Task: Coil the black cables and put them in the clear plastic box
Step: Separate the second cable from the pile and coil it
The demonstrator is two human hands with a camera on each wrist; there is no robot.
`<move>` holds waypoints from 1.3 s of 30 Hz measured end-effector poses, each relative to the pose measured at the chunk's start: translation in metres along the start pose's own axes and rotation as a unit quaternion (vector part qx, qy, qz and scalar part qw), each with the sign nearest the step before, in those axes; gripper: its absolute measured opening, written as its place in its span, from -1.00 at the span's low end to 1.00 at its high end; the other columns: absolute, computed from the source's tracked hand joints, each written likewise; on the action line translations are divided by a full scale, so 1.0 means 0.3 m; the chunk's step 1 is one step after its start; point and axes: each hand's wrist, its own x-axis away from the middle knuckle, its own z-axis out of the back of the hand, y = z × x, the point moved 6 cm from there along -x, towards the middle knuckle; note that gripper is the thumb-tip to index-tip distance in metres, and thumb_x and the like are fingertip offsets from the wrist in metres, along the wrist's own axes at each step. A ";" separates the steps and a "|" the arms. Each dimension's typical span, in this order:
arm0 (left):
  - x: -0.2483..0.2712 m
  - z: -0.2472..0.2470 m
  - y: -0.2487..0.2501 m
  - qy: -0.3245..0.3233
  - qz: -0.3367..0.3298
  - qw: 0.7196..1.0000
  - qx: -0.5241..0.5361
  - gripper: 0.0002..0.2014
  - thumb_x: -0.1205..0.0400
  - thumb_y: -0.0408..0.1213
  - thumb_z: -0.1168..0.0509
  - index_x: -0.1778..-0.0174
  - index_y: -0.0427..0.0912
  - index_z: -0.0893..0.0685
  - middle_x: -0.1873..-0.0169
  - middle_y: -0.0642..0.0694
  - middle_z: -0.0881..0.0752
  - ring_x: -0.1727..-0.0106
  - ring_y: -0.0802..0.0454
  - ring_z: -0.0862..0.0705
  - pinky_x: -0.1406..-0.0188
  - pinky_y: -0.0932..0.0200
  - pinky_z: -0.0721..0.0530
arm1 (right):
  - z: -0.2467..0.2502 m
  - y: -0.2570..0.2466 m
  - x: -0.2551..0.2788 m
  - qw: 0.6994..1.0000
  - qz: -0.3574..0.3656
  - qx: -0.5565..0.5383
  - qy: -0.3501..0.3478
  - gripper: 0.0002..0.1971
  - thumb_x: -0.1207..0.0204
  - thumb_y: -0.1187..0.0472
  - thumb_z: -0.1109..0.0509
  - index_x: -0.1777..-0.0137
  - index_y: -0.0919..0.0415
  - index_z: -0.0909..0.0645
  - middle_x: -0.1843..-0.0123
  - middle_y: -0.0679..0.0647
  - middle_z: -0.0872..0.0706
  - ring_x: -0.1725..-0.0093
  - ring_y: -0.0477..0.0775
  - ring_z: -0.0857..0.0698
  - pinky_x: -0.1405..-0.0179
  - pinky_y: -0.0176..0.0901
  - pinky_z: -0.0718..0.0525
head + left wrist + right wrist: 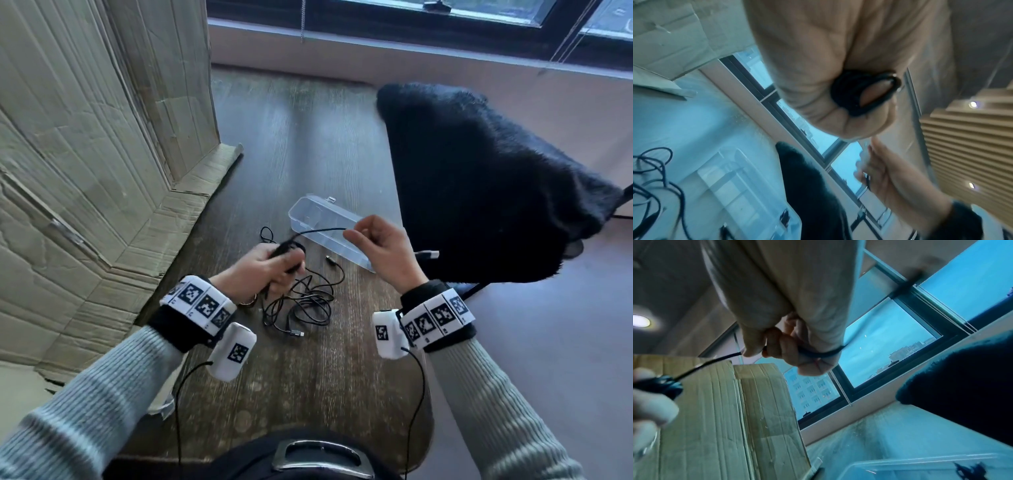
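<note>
Head view: your left hand (260, 270) grips a half-wound black cable (286, 251) near the clear plastic box (329, 229), while your right hand (380, 250) pinches its free tail taut for winding. Left wrist view: loops (863, 92) circle your fingers. Right wrist view: tail (715, 361) stretches straight; the box (920, 467) lies below.

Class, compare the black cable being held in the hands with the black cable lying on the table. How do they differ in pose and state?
The held cable is wound into a tight coil in the left hand, its free end pulled taut by the right hand; the table cable sprawls in loose tangled loops, untouched. The held cable is lifted; the table cable lies flat. Both are thin, black and outside the clear plastic box.
</note>
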 end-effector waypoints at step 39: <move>-0.018 -0.016 -0.061 0.291 0.013 0.941 0.171 -0.36 -0.68 0.22 0.15 0.21 -0.29 -0.57 0.70 0.06 -0.29 0.75 0.20 -0.24 0.76 0.44 -0.20 | -0.226 -0.028 0.242 0.964 0.006 0.187 -0.189 -0.90 -0.54 0.18 -0.41 -0.02 0.13 -0.68 0.25 -0.08 -0.72 0.31 -0.11 -0.65 0.22 -0.19 -0.67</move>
